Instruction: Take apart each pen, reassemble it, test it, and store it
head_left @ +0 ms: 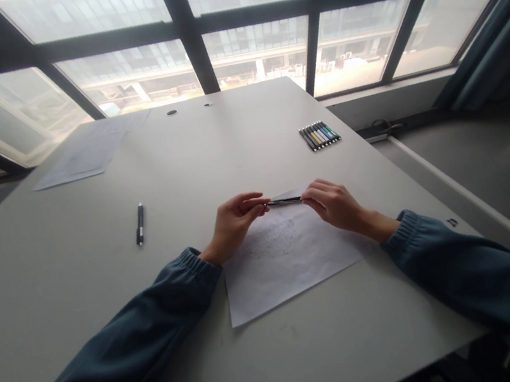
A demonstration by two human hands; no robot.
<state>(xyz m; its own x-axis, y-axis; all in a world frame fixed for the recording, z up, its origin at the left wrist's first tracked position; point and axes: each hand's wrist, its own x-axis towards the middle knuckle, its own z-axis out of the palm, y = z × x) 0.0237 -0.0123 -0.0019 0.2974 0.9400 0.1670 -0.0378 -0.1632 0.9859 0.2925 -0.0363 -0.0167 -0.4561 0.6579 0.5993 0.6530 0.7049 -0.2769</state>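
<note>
Between my two hands a slim black pen (284, 201) is held level above a sheet of white paper (290, 263). My left hand (239, 219) pinches its left end with thumb and fingers. The right end is gripped by the fingertips of my right hand (334, 204). Faint dark marks show on the paper beneath. Whether the pen is one piece or has a separate cap or part, I cannot tell. Another black pen (140, 224) with a white band lies on the table, left of my left hand.
A row of several pens (320, 135) with black, yellow, blue and green barrels lies at the right back of the white table (203, 354). Loose paper sheets (85, 154) lie at the far left. Windows (257, 55) stand behind the table, and a white pipe (469, 196) runs past its right edge.
</note>
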